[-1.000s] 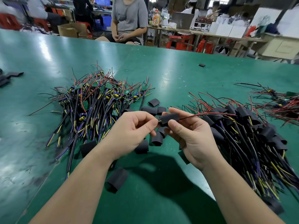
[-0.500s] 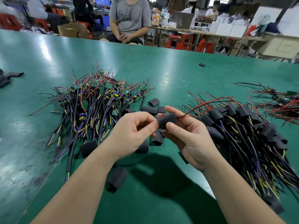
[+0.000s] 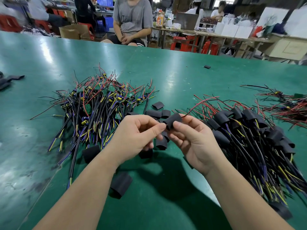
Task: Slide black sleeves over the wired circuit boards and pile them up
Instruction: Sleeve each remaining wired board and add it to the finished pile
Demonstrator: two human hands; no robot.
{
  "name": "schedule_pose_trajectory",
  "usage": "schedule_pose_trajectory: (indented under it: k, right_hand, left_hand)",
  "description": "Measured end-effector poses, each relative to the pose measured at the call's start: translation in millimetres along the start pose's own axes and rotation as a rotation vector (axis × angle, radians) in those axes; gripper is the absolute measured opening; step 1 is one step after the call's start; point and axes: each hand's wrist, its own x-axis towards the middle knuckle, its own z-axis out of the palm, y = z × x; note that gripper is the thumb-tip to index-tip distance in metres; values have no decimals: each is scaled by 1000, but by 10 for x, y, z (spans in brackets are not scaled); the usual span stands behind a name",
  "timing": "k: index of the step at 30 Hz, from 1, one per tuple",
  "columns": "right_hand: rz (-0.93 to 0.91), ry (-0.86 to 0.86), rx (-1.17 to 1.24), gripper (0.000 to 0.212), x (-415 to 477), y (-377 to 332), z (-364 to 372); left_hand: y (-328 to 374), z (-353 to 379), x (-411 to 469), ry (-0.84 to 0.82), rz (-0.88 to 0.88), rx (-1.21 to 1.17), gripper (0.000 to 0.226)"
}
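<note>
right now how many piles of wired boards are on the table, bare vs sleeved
bare piles: 2, left pile and far right pile
sleeved pile: 1
total: 3 piles

Bright, even overhead light. I note white glare streaks on the green table (image 3: 49,53) far beyond and left of the gripped sleeve (image 3: 172,121); a soft shadow pools just nearer than it. Sleeve area sharp. Background people (image 3: 132,19) blurred; far table edge bows from wide-angle distortion.
</note>
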Motion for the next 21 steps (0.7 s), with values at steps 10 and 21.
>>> schedule_pose_trajectory:
  k: [10, 21]
  right_hand:
    - [-372, 383, -309, 17, 134, -765, -359]
    - [-544, 748, -1635, 11, 207, -803, -989]
  left_hand:
    - [-324, -382, 131, 507, -4, 1049, 23]
    - [-463, -383, 161, 502, -352, 1378, 49]
